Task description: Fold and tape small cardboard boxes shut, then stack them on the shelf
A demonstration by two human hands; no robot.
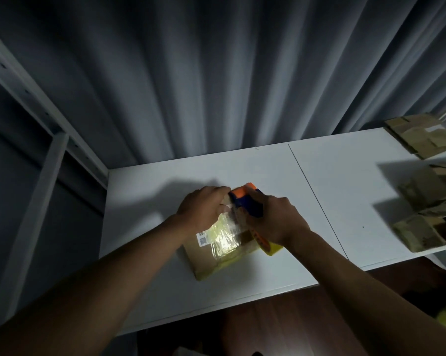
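at the far left i see a white metal shelf frame (50,140) standing against grey curtains (216,73); on the white worktop (345,188) the left hand (204,209) rests with curled fingers on the far edge of the cardboard box (216,255), pinning the glossy clear tape (224,235) across its top; the right hand (278,219) grips a blue and orange tape dispenser (245,199) just beside it; folded boxes (427,201) pile at the right edge.
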